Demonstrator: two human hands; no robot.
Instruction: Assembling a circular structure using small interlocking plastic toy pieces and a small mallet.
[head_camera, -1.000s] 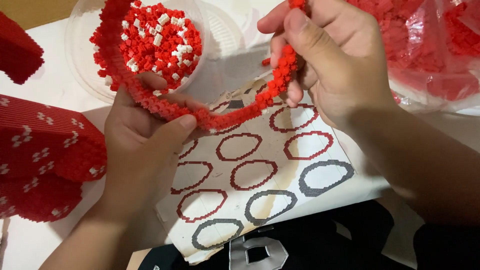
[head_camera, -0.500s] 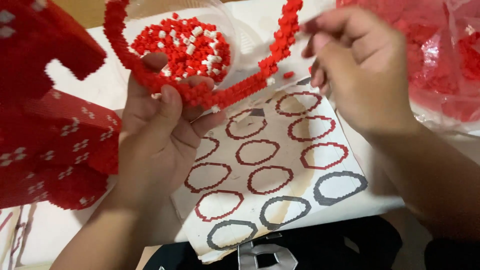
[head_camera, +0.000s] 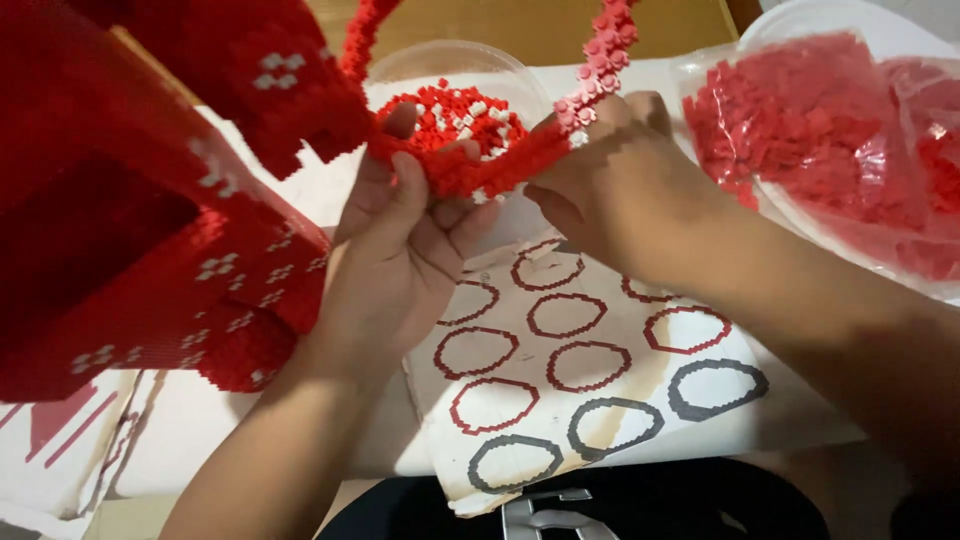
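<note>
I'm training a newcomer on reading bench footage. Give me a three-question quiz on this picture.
1. True or false: both hands grip the red brick strip.
2. What lies flat under the hands?
A. a sheet printed with rings
B. a metal tray
C. a folded towel
3. Fill in: the bowl behind the strip holds red and ____ bricks.

Key
1. True: the left hand and the right hand both pinch the strip.
2. A: the ring sheet shows red and grey rings.
3. white
</note>
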